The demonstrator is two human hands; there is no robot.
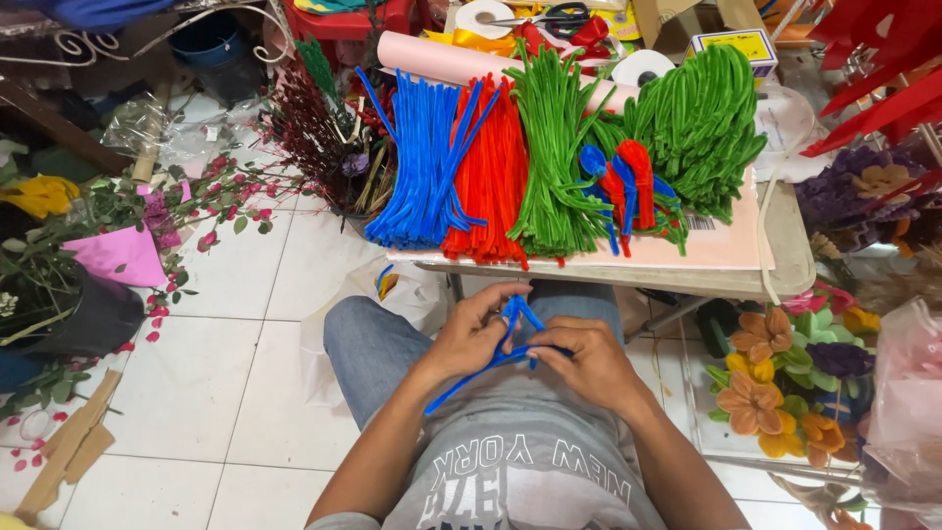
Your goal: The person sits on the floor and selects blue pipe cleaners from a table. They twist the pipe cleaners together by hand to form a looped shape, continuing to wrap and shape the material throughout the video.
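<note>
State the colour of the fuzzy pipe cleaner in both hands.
Blue fuzzy pipe cleaner, seen in the head view.

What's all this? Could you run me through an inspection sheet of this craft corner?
Surface: small table, crowded, pink sheet on top.
Job's things: blue pipe cleaner pinched and bent over the lap by left hand and right hand.
Clutter: blue bundle, red bundle, green bundle, scissors, tape roll.
Hands: both closed on the blue pipe cleaner.
Cables: nothing seen.
Surroundings: tiled floor, finished flowers, rose stems.
</note>
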